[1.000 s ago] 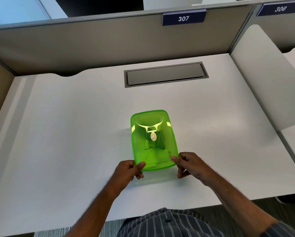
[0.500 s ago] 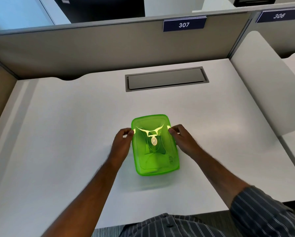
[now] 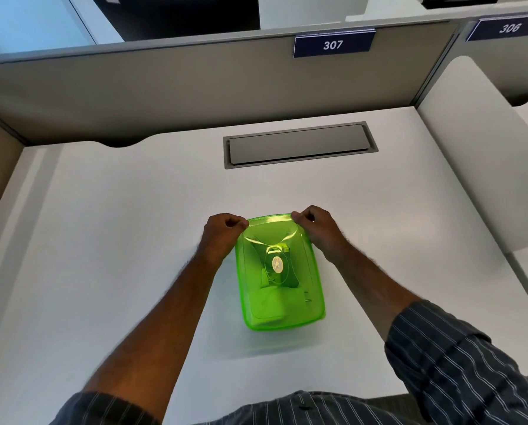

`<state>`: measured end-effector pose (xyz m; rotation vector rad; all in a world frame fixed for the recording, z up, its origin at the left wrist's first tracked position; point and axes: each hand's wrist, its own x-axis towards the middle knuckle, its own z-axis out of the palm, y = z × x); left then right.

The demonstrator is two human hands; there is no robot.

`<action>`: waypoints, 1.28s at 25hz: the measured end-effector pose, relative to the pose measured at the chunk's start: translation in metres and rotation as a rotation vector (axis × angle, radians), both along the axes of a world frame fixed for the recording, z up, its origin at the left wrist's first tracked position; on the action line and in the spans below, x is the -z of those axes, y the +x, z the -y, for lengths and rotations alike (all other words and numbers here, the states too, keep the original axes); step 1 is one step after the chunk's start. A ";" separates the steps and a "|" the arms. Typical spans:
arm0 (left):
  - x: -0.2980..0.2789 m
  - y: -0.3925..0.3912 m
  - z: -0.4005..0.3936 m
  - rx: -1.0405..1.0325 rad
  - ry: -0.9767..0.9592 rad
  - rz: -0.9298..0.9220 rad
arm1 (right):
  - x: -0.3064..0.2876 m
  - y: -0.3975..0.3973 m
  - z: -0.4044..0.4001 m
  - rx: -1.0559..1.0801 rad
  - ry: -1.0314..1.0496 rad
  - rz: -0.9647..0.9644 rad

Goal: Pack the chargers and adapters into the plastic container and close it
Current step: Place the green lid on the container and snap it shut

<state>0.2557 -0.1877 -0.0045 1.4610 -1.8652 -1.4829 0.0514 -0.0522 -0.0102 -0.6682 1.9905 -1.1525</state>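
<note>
A translucent green plastic container rests on the white desk with its lid on. Through the lid I make out pale chargers and adapters, one with metal prongs near the right side. My left hand has its fingers curled on the lid's far left corner. My right hand pinches the far right corner the same way. Both forearms reach out along the container's sides.
A grey cable hatch is set into the desk behind the container. A beige partition with a blue "307" label closes the back. A white divider bounds the right side.
Both hands have moved from the container's near corners, along its sides, to its far corners. The container sits in about the same spot.
</note>
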 end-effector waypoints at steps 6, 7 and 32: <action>-0.009 -0.003 0.014 0.095 0.051 0.081 | 0.005 -0.006 -0.001 -0.007 -0.024 0.081; -0.011 -0.005 0.016 0.139 -0.002 0.128 | 0.005 -0.005 -0.002 -0.001 -0.020 0.088; -0.009 -0.006 0.007 0.252 -0.064 0.190 | -0.007 0.058 -0.164 -0.126 0.157 0.374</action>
